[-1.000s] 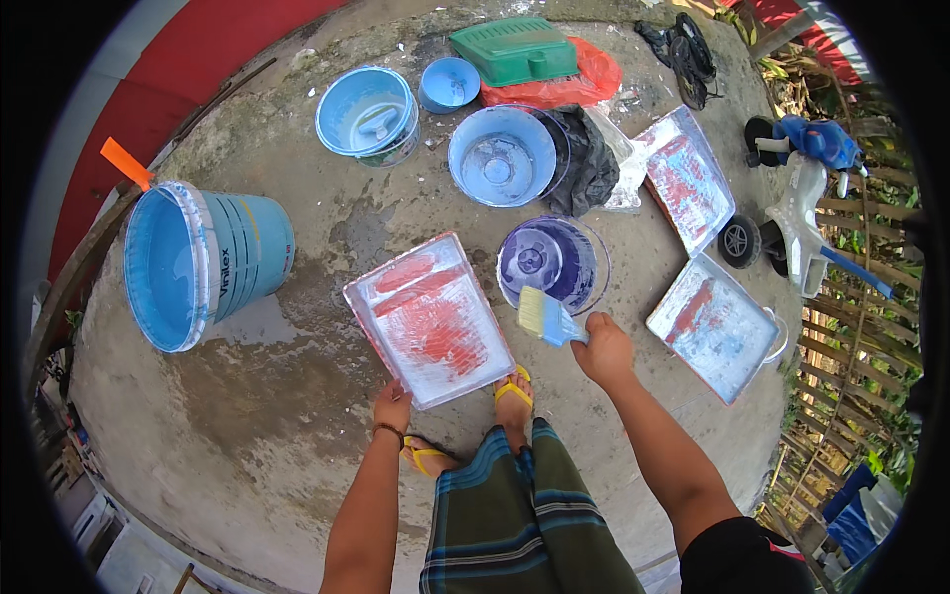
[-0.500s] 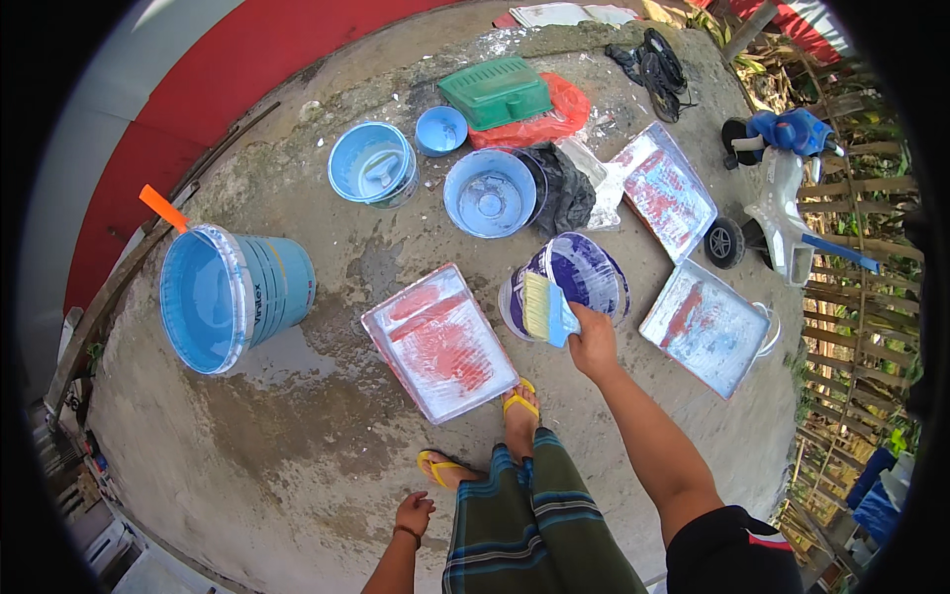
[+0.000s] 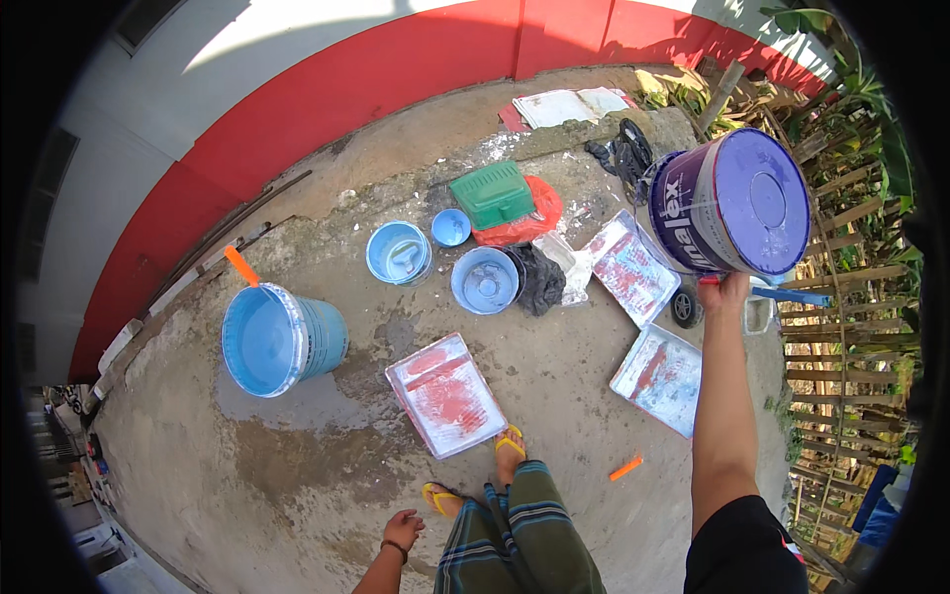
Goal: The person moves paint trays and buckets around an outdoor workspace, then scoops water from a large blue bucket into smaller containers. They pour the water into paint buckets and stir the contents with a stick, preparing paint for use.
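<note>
Clamps the right hand (image 3: 730, 288) on the lower edge of a tilted purple cylindrical plastic bucket (image 3: 737, 203), just beyond it, with long axis crosswise; hangs the left hand (image 3: 404, 530) empty, loosely apart, well leftward.

The purple bucket (image 3: 683, 210), pale-banded near its base, is held aloft tipped sideways, underside showing, to the right of the green box (image 3: 492, 195).

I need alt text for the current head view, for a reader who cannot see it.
The right hand holds up a purple bucket, its base turned into view; the left hand is empty. Paint-stained trays and blue buckets sit on the concrete ground.
</note>
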A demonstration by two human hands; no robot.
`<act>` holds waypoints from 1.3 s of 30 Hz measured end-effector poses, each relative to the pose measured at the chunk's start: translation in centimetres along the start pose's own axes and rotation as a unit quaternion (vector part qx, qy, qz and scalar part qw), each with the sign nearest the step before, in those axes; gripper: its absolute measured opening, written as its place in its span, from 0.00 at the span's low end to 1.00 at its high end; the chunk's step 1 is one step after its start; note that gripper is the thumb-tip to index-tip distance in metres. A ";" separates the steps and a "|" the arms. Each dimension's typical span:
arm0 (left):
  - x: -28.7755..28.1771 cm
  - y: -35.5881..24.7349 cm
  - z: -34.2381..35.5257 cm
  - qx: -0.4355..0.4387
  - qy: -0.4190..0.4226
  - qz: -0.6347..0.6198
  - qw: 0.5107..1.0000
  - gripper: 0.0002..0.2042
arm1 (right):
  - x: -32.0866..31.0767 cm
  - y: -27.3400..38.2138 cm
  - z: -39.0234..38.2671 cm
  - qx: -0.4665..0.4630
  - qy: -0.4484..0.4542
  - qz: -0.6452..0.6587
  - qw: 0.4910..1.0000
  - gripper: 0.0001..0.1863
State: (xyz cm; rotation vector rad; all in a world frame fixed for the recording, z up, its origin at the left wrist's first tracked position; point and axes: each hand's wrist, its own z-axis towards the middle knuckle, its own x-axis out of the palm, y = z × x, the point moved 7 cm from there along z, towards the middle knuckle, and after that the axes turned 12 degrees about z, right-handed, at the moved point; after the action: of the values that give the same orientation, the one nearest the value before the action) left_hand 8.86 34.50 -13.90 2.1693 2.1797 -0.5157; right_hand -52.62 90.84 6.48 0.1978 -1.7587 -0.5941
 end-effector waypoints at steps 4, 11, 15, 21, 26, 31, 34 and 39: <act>0.1 -0.6 -1.5 0.003 -0.010 -0.020 1.000 0.18 | 5.4 4.4 3.0 -0.055 0.024 0.027 0.998 0.22; 1.5 3.5 -2.8 -0.030 0.002 -0.055 0.998 0.19 | 8.7 -1.9 -2.7 0.014 0.042 -0.248 0.968 0.19; 2.7 6.7 -4.0 -0.059 -0.002 -0.085 0.995 0.19 | 2.5 -11.6 -12.7 0.116 0.083 -0.579 0.802 0.21; 2.4 12.8 -6.5 -0.102 -0.024 -0.114 0.988 0.19 | -12.5 -26.8 -21.6 0.123 0.257 -0.869 0.404 0.14; 2.3 17.4 -8.3 -0.164 -0.041 -0.136 0.976 0.19 | -23.5 -30.2 -24.9 0.097 0.300 -0.906 0.284 0.07; 3.0 17.4 -8.6 -0.177 -0.029 -0.113 0.977 0.19 | -29.9 -30.9 -29.6 0.215 0.214 -0.909 0.286 0.11; 3.5 15.2 -8.6 -0.138 -0.019 -0.123 0.983 0.19 | -30.0 -28.7 -31.9 0.262 0.134 -0.884 0.363 0.14; 3.6 11.6 -8.9 -0.115 -0.018 -0.130 0.985 0.20 | -29.7 -22.8 -33.3 0.320 -0.050 -0.825 0.463 0.18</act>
State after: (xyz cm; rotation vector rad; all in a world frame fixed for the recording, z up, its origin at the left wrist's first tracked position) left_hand 21.95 39.94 -8.91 1.7612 2.3818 -0.2892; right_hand -16.96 74.69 -24.83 2.6439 -1.2317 -1.1677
